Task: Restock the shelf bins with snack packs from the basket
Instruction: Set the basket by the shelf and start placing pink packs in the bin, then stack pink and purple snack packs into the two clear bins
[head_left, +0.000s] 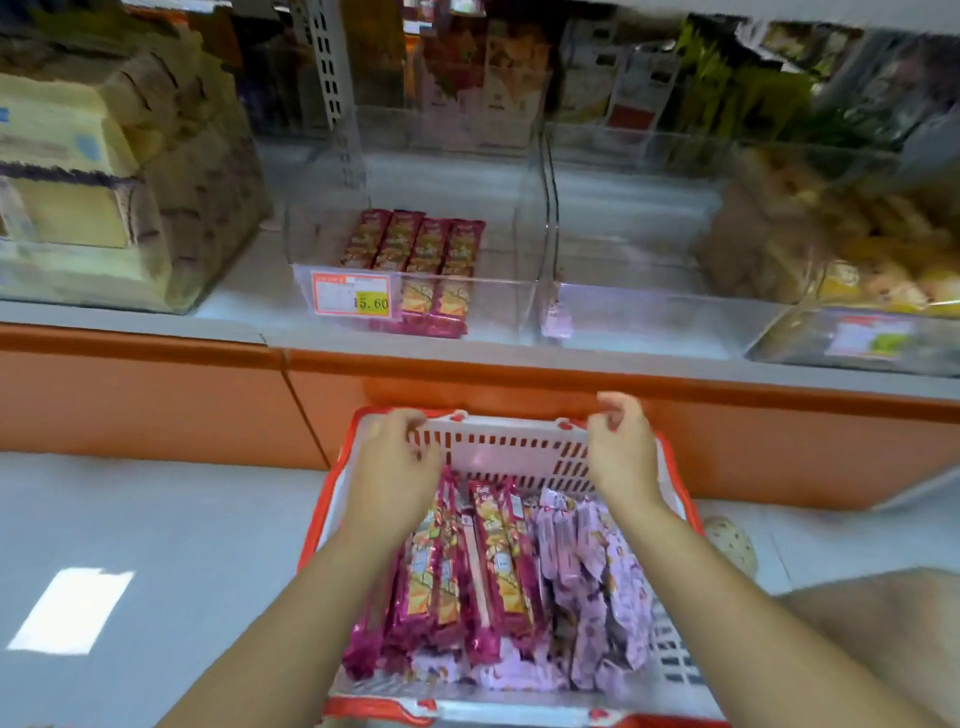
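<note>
Two bare forearms run up from the bottom edge of the frame, one on each side, crossing over the basket (509, 449), which sits low centre on the grey floor against the orange shelf front (156, 400). Left hand (395, 460) sits at the left end of the basket's far slotted wall, fingers curled against the rim; whether it grips there cannot be told. Right hand (618, 441) is at the right end of that wall, well apart from the left, fingers and thumb curled just over the red corner; contact unclear through blur. Neither hand holds a pack. Basket contents: long magenta snack packs (493, 571) on the left side, lying lengthwise, and pale lilac packs (597, 587) heaped on the right. Above, mid-frame, a clear shelf bin (498, 306) holds four magenta packs in a row (415, 244), with a price tag (350, 293) reading 15.60 on its front. Just right of it stands a second clear bin (675, 317). Far right, a third bin (930, 343) holds yellow-brown packets (857, 260). Cardboard box (67, 171) at upper left.
</note>
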